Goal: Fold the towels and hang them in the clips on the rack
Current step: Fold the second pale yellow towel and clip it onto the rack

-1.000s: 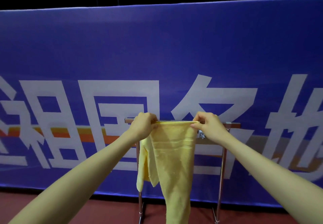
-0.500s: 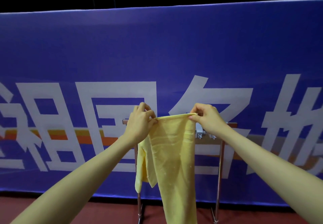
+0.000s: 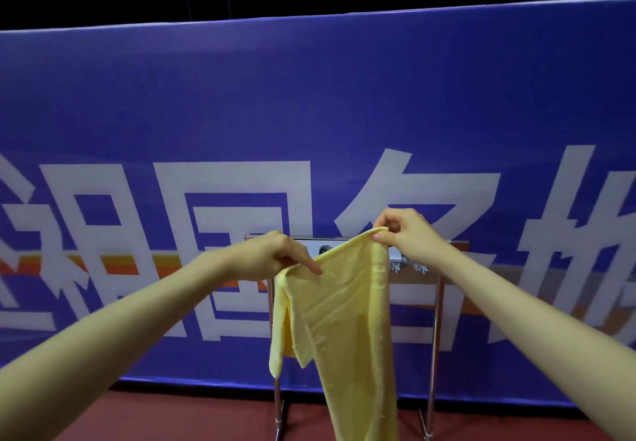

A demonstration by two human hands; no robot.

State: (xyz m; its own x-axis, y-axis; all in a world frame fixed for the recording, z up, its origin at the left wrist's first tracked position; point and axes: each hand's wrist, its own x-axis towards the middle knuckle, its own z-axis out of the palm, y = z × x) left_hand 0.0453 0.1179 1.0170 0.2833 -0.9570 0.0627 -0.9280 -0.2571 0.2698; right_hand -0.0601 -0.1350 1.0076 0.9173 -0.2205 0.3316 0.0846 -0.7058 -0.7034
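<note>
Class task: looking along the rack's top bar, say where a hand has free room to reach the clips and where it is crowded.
Free: the bar beyond the right hand, out to the right post, clips hanging bare there. Crowded: between the left hand and right hand, where the yellow towel covers the bar's front.

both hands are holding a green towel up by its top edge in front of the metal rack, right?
Not quite: the towel is yellow, not green, as the head view shows. The rest holds: the left hand and right hand hold its top edge in front of the metal rack.
</note>
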